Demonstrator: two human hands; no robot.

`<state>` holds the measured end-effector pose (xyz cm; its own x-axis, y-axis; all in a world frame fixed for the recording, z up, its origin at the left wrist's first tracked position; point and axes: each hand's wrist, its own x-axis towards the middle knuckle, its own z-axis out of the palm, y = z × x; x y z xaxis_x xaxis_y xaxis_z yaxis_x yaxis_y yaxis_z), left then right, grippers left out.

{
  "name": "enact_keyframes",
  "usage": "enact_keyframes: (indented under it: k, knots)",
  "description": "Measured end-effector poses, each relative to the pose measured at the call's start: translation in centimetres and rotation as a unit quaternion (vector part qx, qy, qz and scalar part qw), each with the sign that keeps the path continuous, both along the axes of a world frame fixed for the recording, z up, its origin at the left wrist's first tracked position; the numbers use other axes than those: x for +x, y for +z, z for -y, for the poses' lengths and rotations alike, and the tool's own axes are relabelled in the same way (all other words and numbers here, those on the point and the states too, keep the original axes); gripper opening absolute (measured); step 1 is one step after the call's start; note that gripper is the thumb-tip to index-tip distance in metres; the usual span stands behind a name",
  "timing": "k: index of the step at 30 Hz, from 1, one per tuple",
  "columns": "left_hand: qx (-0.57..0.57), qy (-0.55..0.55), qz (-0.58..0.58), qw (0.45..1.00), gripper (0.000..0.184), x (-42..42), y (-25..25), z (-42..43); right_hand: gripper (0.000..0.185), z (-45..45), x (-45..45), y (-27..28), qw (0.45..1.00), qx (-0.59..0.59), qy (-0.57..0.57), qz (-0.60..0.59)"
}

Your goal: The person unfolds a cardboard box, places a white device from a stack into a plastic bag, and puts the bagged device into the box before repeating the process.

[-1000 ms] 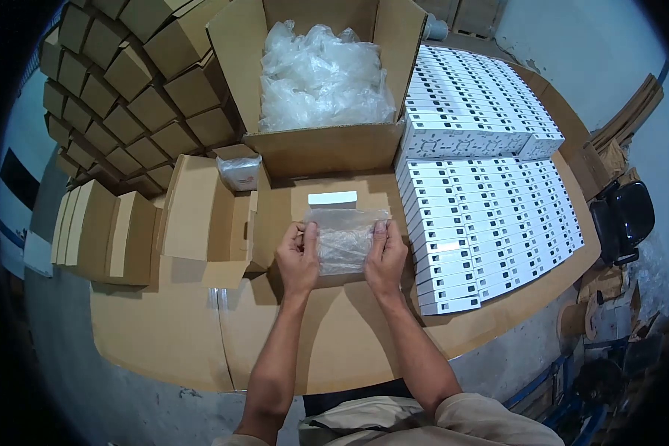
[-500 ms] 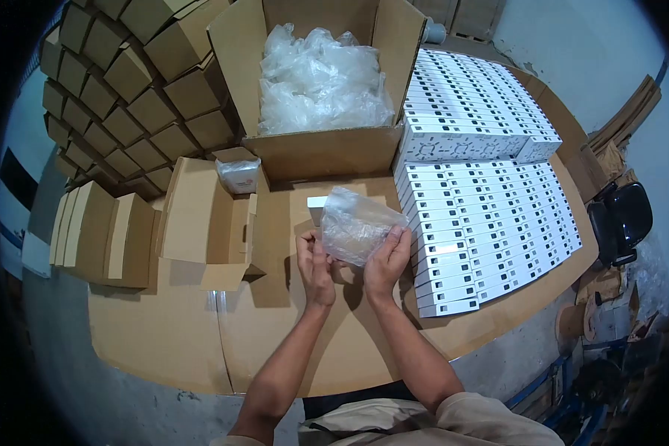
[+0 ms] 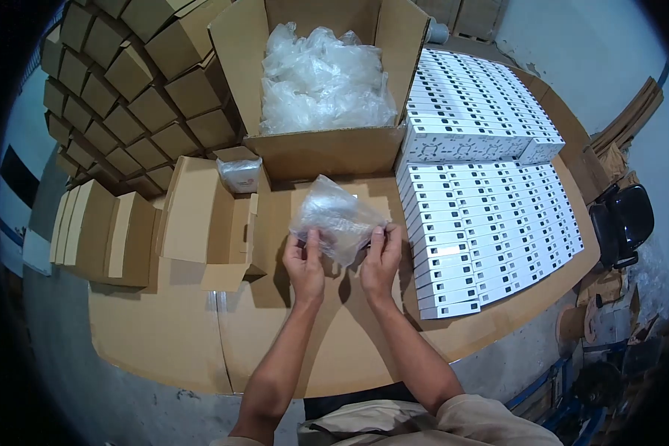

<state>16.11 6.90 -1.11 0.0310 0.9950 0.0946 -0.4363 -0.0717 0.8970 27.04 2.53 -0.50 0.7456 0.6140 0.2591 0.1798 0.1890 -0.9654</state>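
Note:
A clear plastic bag (image 3: 334,215) is held up between my two hands over the cardboard-covered table. My left hand (image 3: 303,264) pinches its left side between thumb and fingers. On the right side, my right hand (image 3: 381,256) grips the bag in the same way. Behind the bag lies a small white box, mostly covered by it. To the left stands an open brown carton (image 3: 227,223) with a plastic-wrapped item (image 3: 239,175) at its back end.
A large carton (image 3: 327,152) full of clear bags (image 3: 323,82) stands behind my hands. Rows of white boxes (image 3: 490,230) fill the right side. Brown cartons (image 3: 137,104) are stacked at the back left, with folded ones (image 3: 100,234) at the left edge.
The bag has gone from lying level between my hands to tilted, with a corner pointing up. It swung right, then back left. My left hand let its side slip and now pinches it again.

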Motion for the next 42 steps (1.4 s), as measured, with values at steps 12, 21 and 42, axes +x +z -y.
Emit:
enact_keyframes:
  k: [12,21,42]
  knots:
    - [0.042,-0.057,-0.071,0.995,0.025,-1.8,0.0,-0.7,0.036,0.8,1.4,1.7,0.992,-0.006,0.048,0.115]
    - [0.072,-0.064,-0.064,0.993,0.017,-1.0,1.1,-0.1,0.016,0.6,0.8,0.9,0.995,-0.013,0.096,0.028]
    - [0.077,0.052,-0.142,0.985,0.026,-0.4,1.0,-0.3,0.024,0.6,0.7,0.8,0.988,0.014,0.146,-0.052]
